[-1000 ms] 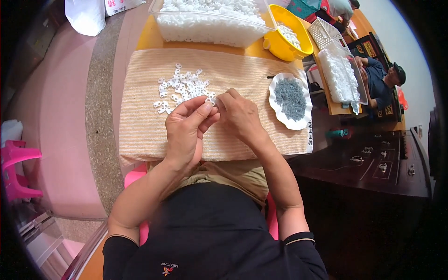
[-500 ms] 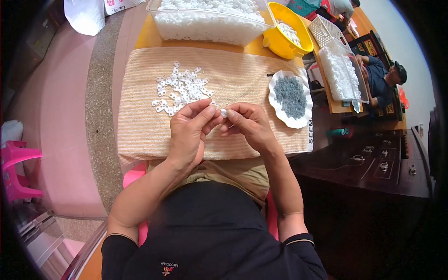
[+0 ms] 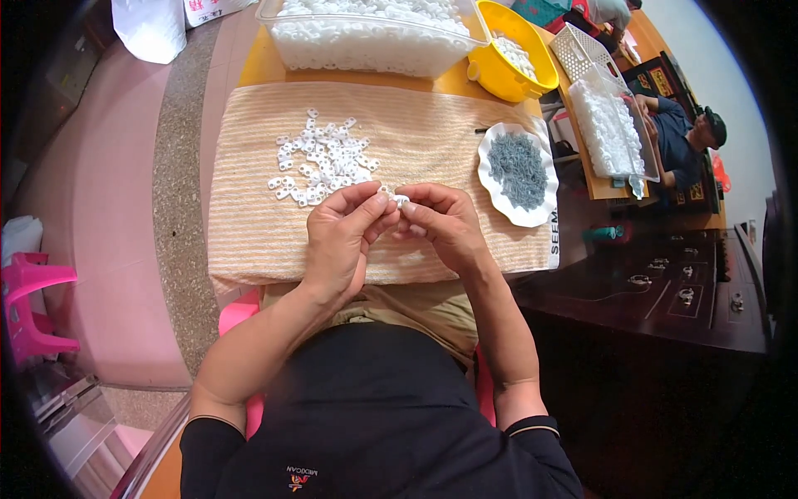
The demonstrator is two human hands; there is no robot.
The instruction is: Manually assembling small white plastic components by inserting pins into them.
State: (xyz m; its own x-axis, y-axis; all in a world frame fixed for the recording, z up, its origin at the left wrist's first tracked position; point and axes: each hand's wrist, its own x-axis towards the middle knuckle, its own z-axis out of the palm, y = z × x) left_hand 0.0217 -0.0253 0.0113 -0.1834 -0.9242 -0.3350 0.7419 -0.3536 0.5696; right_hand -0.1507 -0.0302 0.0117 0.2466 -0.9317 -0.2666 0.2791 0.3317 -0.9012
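Note:
A small white plastic piece (image 3: 400, 200) sits between the fingertips of both my hands, over the near part of a striped towel (image 3: 424, 125). My left hand (image 3: 342, 229) is closed in a pinch at its left side, thumb against forefinger. From the right, my right hand (image 3: 445, 220) pinches the same piece. Fingers hide most of it. Just beyond my left hand lies a loose pile of white two-holed plastic pieces (image 3: 328, 154). To the right, a white wavy-edged plate (image 3: 495, 197) bears a heap of small grey parts (image 3: 519, 170).
A clear bin (image 3: 357, 56) full of white pieces stands at the far edge, beside a yellow basin (image 3: 532, 79). Another filled bin (image 3: 615, 137) is at the right, near a person (image 3: 682, 137) in dark clothes. A pink stool (image 3: 37, 303) stands on the floor at left.
My fingertips have shifted slightly, so more of the white piece shows between them. Both hands stay in nearly the same place, and the pile and plate look unchanged.

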